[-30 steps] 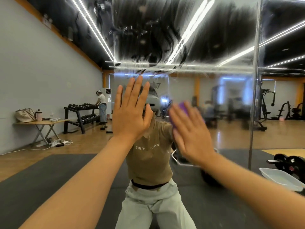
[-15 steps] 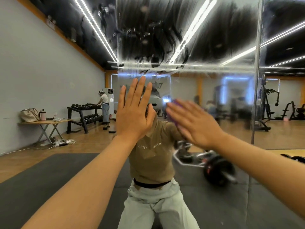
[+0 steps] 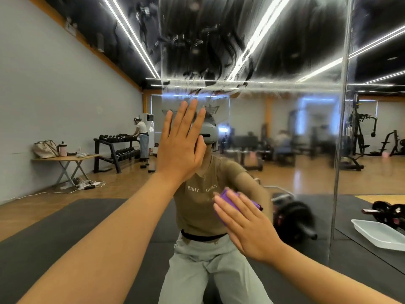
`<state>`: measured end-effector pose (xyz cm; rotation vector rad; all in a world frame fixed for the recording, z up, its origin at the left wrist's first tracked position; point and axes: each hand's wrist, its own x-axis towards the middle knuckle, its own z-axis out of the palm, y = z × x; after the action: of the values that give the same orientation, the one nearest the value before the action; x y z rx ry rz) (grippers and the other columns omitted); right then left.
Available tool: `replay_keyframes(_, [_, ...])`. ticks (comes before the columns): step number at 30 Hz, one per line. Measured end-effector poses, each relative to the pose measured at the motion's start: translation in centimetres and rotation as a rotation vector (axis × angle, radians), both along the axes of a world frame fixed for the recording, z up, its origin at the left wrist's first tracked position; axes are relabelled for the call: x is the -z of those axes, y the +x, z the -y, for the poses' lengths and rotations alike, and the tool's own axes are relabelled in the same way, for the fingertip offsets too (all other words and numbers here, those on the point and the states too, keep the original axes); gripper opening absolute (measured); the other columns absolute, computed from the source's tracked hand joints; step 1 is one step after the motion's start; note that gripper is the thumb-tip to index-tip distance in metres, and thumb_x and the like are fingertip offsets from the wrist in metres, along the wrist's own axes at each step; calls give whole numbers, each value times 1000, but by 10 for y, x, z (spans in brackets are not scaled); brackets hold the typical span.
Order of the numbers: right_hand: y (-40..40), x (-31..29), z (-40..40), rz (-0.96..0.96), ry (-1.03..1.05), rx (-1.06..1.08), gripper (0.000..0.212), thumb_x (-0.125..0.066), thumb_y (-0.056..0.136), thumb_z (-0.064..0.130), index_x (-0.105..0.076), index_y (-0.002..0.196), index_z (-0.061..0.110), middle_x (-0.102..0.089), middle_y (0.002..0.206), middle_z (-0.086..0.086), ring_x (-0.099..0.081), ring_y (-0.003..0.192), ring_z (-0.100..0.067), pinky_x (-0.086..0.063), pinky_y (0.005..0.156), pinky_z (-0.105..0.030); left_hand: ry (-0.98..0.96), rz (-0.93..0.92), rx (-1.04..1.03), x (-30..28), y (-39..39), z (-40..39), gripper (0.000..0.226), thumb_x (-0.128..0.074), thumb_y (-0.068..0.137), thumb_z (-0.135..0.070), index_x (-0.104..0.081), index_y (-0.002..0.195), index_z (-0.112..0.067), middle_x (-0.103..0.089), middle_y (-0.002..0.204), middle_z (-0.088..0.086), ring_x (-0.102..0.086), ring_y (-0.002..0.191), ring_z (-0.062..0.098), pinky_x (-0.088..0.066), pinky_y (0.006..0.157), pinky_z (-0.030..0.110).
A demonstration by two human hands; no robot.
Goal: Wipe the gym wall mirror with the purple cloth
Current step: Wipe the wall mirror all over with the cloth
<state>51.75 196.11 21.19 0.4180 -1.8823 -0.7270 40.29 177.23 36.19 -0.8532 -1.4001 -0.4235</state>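
Head view: the gym wall mirror (image 3: 285,132) fills the frame, smeared with wet streaks across its upper part. The left hand (image 3: 179,148) lies flat against the glass, its grip released, fingers straight and pointing up. Lower and to the right, the right hand (image 3: 245,224) presses the purple cloth (image 3: 230,197) onto the mirror with straight fingers, grip likewise released, cloth edges showing past the fingertips.

So the right hand (image 3: 247,227) dropped with the purple cloth (image 3: 228,197), from about head height on the mirror (image 3: 285,62) down to chest level of the reflection. More cloth peeks out now, though it's kinda blurry.
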Motion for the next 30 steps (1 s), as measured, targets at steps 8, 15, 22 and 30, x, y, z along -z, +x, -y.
replay_keyframes(8, [-1, -98, -18, 59, 179, -18, 56, -38, 103, 28, -35, 156, 11, -31, 163, -8, -26, 152, -29, -24, 122, -47, -177, 6, -86, 32, -6, 41, 59, -37, 102, -30, -30, 158, -11, -23, 166, 12, -18, 154, 27, -18, 124, 51])
replay_keyframes(15, [-19, -199, 7, -289, -374, -99, 57, -32, 103, 24, -32, 155, 3, -30, 162, -15, -23, 152, -33, -9, 126, -40, -149, 35, -97, 43, -9, 47, 59, -37, 103, -31, -30, 158, -11, -21, 166, 11, -16, 155, 25, -18, 124, 50])
replay_keyframes(22, [-15, -66, 7, -149, -203, -60, 63, -44, 98, 22, -29, 156, 6, -27, 164, -15, -19, 153, -36, -14, 126, -49, -62, 95, -75, 60, -10, 59, 62, -38, 102, -29, -23, 159, -9, -15, 167, 11, -13, 155, 28, -7, 127, 45])
replay_keyframes(30, [15, -39, -36, 240, 422, 34, 70, -49, 94, 28, -27, 159, 16, -22, 167, -1, -16, 155, -23, -7, 127, -41, -55, 265, -130, 90, -17, 77, 67, -32, 103, -37, -13, 161, -11, -6, 169, 10, -3, 156, 25, -5, 126, 49])
